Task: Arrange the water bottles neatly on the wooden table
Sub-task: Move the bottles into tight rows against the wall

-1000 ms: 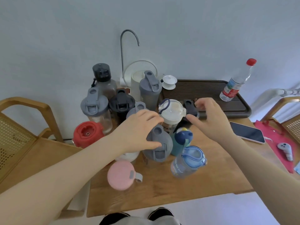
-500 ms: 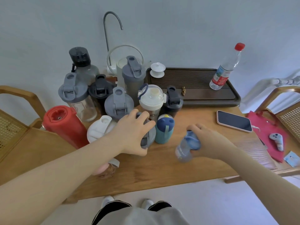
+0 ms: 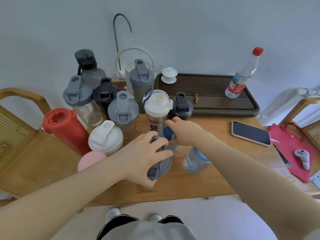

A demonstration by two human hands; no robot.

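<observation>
- A pale wall stands behind the wooden table (image 3: 216,179), and wicker chairs are at both sides.
- The water bottles stand in a tight group on the left half of the table, most of them upright; there is free wood at the front and the right.
- The left hand (image 3: 143,160) is closed around the lid of a grey shaker bottle (image 3: 160,168) at the front of the group.
- The right hand (image 3: 184,134) reaches over a small teal bottle with a dark blue cap (image 3: 168,135); whether it already grips the cap, I cannot tell.
- A clear blue bottle (image 3: 195,161) is just beside, under the right forearm.
- I judge the sorting is in the middle: the next move needs each bottle to be lifted free without knocking its neighbours.
- On the white-lidded bottle (image 3: 156,108) I read "PER"; the larger letters below are partly hidden.
- The red label on the red-capped plastic bottle (image 3: 242,75), standing on the dark tray (image 3: 207,108), is too small to read.
</observation>
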